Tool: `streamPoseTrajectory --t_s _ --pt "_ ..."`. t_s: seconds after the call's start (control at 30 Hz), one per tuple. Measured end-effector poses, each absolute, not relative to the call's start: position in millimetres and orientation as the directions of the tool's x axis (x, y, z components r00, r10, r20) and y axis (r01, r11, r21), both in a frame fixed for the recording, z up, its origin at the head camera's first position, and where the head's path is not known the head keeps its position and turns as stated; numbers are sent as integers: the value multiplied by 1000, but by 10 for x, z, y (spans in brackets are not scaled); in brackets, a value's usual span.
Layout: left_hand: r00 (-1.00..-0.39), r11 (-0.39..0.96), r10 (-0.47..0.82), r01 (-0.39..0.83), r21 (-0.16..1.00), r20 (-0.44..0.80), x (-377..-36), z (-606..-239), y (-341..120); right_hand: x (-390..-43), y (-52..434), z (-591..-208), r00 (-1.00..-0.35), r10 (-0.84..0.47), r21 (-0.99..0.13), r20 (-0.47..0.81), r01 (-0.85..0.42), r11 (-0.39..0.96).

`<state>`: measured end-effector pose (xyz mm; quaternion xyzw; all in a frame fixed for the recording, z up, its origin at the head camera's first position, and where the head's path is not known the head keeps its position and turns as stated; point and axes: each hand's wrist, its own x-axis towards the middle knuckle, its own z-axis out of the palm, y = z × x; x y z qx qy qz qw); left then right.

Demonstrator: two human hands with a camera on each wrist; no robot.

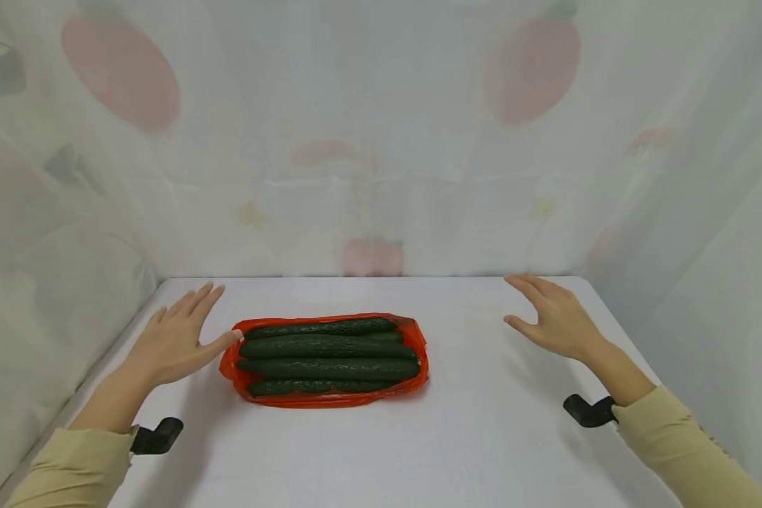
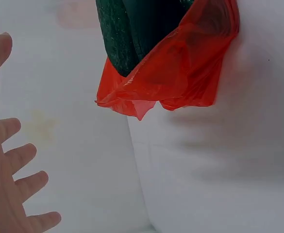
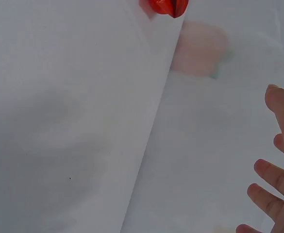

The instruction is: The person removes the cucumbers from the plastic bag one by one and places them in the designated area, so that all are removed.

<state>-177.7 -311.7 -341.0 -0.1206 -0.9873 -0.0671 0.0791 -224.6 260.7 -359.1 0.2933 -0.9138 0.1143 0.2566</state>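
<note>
Left hand [image 1: 178, 339] flat beside bag [image 1: 228, 363], right hand [image 1: 555, 321] apart

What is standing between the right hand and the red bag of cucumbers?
Nothing visible. Only bare white table lies between the right hand and the red bag of cucumbers.

The bag [image 1: 419, 349] was bright orange-red and glossy, slightly see-through where it bunched at the end. The cucumbers [image 1: 327, 367] in it were very dark green with a bumpy, faintly speckled skin. The table [image 1: 381, 444] was plain white. The curtain [image 1: 381, 141] behind and at the sides was pale whitish grey, printed with faded pink-red rounded fruit shapes, small grey-green leaf marks and faint yellow blots. The sleeves [image 1: 686, 444] were a light tan-beige. The wrist mounts [image 1: 587, 411] were black.
</note>
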Motion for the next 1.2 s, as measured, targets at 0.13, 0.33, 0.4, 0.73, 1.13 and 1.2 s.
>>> streamPoseTrajectory --t_s 0.13,0.33,0.4,0.73,1.13,1.2 --pt "-952 959 219 251 135 216 -1794 -3468 -3150 -2236 2534 -3586 -704 -472 -110 531 -609 786" --pt "-955 947 170 226 226 242 -1815 -3541 -3160 -2207 2392 -3594 -737 -446 -191 508 -601 776" --pt "-958 941 155 217 260 241 -1811 -3554 -3156 -2196 2331 -3597 -746 -443 -214 497 -600 771" --pt "-962 899 65 172 404 264 -1821 -3646 -3124 -2200 2006 -3546 -707 -490 -234 509 -662 712" --pt "-950 830 0 175 530 313 -1852 -3837 -3100 -2219 1611 -3590 -724 -509 -317 465 -673 668" --pt "-949 818 -6 176 548 314 -1857 -3875 -3094 -2218 1555 -3606 -721 -515 -323 463 -679 660"
